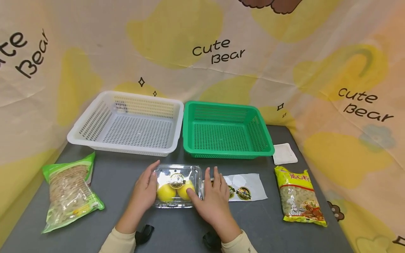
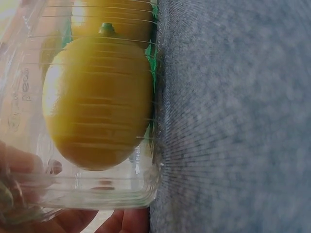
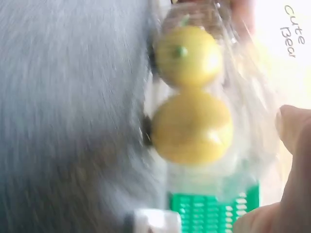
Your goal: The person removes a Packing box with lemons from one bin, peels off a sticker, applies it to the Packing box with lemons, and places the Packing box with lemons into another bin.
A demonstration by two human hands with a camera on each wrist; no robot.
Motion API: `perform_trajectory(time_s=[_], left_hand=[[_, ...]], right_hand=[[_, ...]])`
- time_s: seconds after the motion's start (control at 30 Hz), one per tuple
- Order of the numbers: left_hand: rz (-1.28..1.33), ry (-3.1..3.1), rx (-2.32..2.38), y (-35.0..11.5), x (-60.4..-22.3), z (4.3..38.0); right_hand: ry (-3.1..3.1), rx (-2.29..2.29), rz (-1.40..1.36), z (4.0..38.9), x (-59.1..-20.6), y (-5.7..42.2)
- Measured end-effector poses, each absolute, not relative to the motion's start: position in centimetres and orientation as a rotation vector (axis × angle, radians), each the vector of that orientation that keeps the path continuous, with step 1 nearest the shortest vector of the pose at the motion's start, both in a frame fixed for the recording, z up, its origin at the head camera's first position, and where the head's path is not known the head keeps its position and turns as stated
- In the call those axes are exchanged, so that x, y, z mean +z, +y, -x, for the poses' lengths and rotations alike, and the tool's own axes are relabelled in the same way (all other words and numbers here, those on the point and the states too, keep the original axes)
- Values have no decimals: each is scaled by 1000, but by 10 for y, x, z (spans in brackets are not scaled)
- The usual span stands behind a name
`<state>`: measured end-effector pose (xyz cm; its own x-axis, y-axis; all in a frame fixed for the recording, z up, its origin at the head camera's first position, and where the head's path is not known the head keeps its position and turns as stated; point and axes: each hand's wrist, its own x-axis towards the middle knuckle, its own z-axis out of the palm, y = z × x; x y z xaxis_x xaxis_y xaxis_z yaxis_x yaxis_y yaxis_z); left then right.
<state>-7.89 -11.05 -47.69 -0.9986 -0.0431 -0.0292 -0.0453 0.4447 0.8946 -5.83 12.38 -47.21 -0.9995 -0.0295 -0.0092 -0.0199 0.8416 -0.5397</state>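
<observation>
In the head view a clear plastic clamshell box [image 1: 193, 172] lies on the grey table, with yellow lemon-like fruits [image 1: 166, 192] inside and a round label [image 1: 177, 180] on its lid. My left hand [image 1: 145, 188] touches the box's left side, fingers extended. At the right side is my right hand [image 1: 215, 198], fingers spread, its thumb over the lid's near right part. The left wrist view shows a yellow fruit [image 2: 99, 102] through the ribbed wall. In the blurred right wrist view, the thumb appears apart from the box.
Partly behind my right hand lies a white sheet of round stickers [image 1: 253, 186]. A white basket [image 1: 126, 147] and a green basket [image 1: 227, 154] stand at the back. Bagged food [image 1: 71, 191] lies left; a yellow packet [image 1: 300, 196] and a white square [image 1: 284, 154] lie right.
</observation>
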Motion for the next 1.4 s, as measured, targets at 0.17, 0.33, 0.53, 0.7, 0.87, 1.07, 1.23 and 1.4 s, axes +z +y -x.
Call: perform_trajectory(time_s=[0.17,0.33,0.53,0.7,0.87,1.07,1.23,1.4], left_hand=[[91,2673,1649,-112,-478,78],[99,2671,1647,-112,-477,76],[118,2661,1640,-112,-478,76],[127,2654,1637,-112,-480,77],[131,2649,1638,-112,-480,78],[143,2651,1632,-111,-480,78],[160,2645,1633,-110,-480,79],[138,2654,1659,-111,-481,80]], right_hand=[[3085,-905,44,62,-461,146],[3144,-920,-48,82,-440,184],[3182,-849,-196,117,-417,232],[3189,-806,-296,146,-405,265],[3179,-781,-340,172,-401,285],[3159,-713,-343,203,-410,298],[3133,-633,-310,224,-424,305],[3076,-584,-333,233,-429,305]])
